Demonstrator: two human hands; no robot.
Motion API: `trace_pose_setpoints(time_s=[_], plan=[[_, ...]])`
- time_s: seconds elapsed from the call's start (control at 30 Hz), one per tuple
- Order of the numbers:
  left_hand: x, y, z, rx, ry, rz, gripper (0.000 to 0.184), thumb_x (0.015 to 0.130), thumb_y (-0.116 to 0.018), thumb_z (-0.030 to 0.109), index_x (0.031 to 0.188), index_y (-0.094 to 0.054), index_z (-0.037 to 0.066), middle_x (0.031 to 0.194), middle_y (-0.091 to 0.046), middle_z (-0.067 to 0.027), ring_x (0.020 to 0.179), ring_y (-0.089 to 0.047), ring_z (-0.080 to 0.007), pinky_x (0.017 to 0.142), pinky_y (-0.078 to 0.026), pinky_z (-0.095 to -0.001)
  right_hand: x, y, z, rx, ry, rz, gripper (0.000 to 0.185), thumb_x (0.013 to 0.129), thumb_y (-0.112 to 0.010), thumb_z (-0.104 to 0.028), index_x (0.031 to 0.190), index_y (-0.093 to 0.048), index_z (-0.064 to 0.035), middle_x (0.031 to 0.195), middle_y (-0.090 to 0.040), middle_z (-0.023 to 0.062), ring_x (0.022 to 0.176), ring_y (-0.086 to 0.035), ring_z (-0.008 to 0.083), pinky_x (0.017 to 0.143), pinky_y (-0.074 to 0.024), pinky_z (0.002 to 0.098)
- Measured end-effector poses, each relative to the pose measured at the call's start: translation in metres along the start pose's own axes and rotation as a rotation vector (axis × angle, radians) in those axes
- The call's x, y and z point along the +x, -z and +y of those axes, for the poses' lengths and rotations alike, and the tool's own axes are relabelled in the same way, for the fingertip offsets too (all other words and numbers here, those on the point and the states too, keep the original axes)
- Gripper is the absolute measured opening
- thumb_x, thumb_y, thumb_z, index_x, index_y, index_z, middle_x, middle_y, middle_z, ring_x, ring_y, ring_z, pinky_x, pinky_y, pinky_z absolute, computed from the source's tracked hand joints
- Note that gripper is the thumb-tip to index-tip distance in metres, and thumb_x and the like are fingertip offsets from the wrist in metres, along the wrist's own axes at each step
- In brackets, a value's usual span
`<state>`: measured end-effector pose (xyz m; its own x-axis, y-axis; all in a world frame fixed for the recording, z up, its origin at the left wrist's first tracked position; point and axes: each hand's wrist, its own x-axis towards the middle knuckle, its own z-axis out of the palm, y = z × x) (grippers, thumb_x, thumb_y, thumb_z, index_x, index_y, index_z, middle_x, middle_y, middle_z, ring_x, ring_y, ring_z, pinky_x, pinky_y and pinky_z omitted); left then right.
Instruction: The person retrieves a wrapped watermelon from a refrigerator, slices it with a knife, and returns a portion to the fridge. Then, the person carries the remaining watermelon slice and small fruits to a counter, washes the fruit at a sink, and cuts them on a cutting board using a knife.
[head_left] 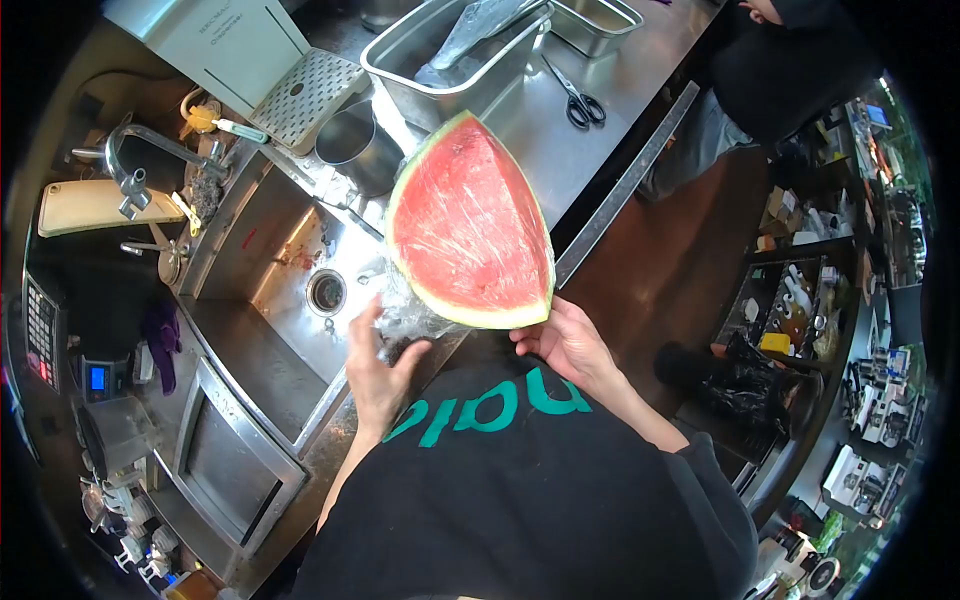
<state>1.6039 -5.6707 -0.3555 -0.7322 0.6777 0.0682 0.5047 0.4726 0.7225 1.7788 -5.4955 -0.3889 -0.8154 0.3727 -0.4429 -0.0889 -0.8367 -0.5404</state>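
Steel sink is gleaming. Beside it, your right hand is curling under the cut melon; your left hand is spreading, seemingly empty. Film is covering the red face, loose folds hanging sinkward, untucked.

The single view looks from the wearer's head, facing down over the chest, sink and worktop.

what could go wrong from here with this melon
The melon could tip or drop: the right hand seems to support it at one lower corner, while the left hand is open. Its shiny film might slide in the grip. If it swings left, it might land in the sink or knock the metal cup.
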Motion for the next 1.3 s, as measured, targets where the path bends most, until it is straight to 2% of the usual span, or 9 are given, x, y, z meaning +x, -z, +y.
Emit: trace_pose_setpoints(time_s=[0.07, 0.17, 0.27, 0.47, 0.57, 0.73, 1.03, 1.17, 1.3], plan=[[0.002, 0.008, 0.006, -0.175, -0.04, 0.312, 0.065, 0.061, -0.079, 0.011, 0.117, -0.048, 0.0, 0.112, -0.049, -0.0145, 0.087, -0.054, -0.0221, 0.076, -0.043, -0.0325, 0.001, 0.006, 0.007, -0.014, -0.019, -0.061, 0.03, 0.089, -0.05, -0.017, 0.114, -0.048, -0.0005, 0.105, -0.059, 0.0131, 0.089, -0.061, 0.0226, 0.071, -0.0511, 0.0372], [-0.004, 0.009, 0.013, -0.033, -0.228, 0.477, 0.063, 0.058, -0.081, 0.022, 0.111, -0.051, 0.003, 0.105, -0.052, -0.0102, 0.094, -0.05, -0.0256, 0.087, -0.038, -0.0379, -0.001, -0.012, 0.005, -0.05, -0.067, -0.071, 0.033, 0.087, -0.052, -0.011, 0.117, -0.047, 0.0016, 0.106, -0.059, 0.0156, 0.093, -0.061, 0.0252, 0.072, -0.0519, 0.0359], [0.0, 0.002, 0.019, 0.121, -0.541, 0.205, 0.061, 0.052, -0.082, 0.035, 0.099, -0.055, 0.009, 0.096, -0.052, -0.0061, 0.092, -0.049, -0.0255, 0.091, -0.032, -0.0493, 0.0, -0.015, 0.005, 0.021, -0.067, -0.082, 0.026, 0.086, -0.053, -0.008, 0.111, -0.051, 0.0015, 0.1, -0.061, 0.0141, 0.086, -0.062, 0.0218, 0.07, -0.0514, 0.0342], [0.018, -0.026, 0.004, 0.151, -0.587, 0.206, 0.026, 0.061, -0.068, 0.0, 0.084, -0.058, 0.006, 0.084, -0.055, -0.0071, 0.085, -0.05, -0.0271, 0.085, -0.038, -0.0458, -0.001, -0.02, 0.001, 0.096, 0.07, -0.12, 0.016, 0.084, -0.051, -0.009, 0.096, -0.057, 0.0002, 0.092, -0.062, 0.0129, 0.078, -0.06, 0.0202, 0.066, -0.0486, 0.0319], [0.013, -0.007, 0.019, -0.061, -0.619, 0.252, 0.021, 0.061, -0.061, -0.007, 0.078, -0.057, 0.005, 0.085, -0.058, -0.0075, 0.084, -0.051, -0.0281, 0.079, -0.041, -0.0433, -0.007, -0.012, 0.001, 0.116, 0.176, -0.135, 0.016, 0.082, -0.049, -0.012, 0.092, -0.056, -0.0017, 0.09, -0.062, 0.0113, 0.077, -0.059, 0.0209, 0.064, -0.0468, 0.0324], [0.016, 0.017, 0.041, -0.307, -0.763, 0.04, 0.021, 0.064, -0.058, -0.009, 0.08, -0.055, 0.004, 0.081, -0.064, -0.0095, 0.084, -0.06, -0.0294, 0.083, -0.044, -0.0442, -0.009, -0.026, -0.009, 0.226, -0.023, 0.016, 0.025, 0.087, -0.051, -0.028, 0.098, -0.056, -0.0062, 0.086, -0.061, 0.0073, 0.074, -0.058, 0.0198, 0.063, -0.0462, 0.0316], [0.031, 0.028, 0.061, -0.615, -0.554, 0.047, 0.017, 0.069, -0.055, -0.012, 0.079, -0.053, 0.002, 0.069, -0.06, -0.0093, 0.07, -0.059, -0.0212, 0.079, -0.046, -0.041, -0.013, -0.014, -0.014, 0.209, 0.121, -0.032, 0.019, 0.089, -0.053, -0.021, 0.075, -0.054, -0.0074, 0.068, -0.053, 0.0011, 0.061, -0.051, 0.0127, 0.057, -0.0431, 0.0282], [0.048, 0.036, 0.063, -0.614, -0.555, 0.096, 0.017, 0.07, -0.055, -0.011, 0.082, -0.054, 0.001, 0.069, -0.058, -0.0083, 0.069, -0.056, -0.0188, 0.076, -0.047, -0.0386, -0.02, -0.008, -0.043, -0.099, 0.265, 0.071, 0.021, 0.089, -0.05, -0.016, 0.071, -0.054, -0.0049, 0.063, -0.054, 0.0037, 0.051, -0.051, 0.0106, 0.046, -0.0421, 0.0225], [0.083, 0.034, 0.072, -0.566, -0.244, 0.192, 0.004, 0.076, -0.057, -0.004, 0.079, -0.055, -0.002, 0.068, -0.055, -0.0034, 0.062, -0.053, -0.0079, 0.057, -0.04, -0.0198, -0.009, -0.018, -0.089, -0.41, 0.32, 0.099, 0.026, 0.087, -0.052, -0.017, 0.064, -0.055, -0.0052, 0.061, -0.056, 0.0031, 0.047, -0.05, 0.0071, 0.044, -0.0409, 0.018]])
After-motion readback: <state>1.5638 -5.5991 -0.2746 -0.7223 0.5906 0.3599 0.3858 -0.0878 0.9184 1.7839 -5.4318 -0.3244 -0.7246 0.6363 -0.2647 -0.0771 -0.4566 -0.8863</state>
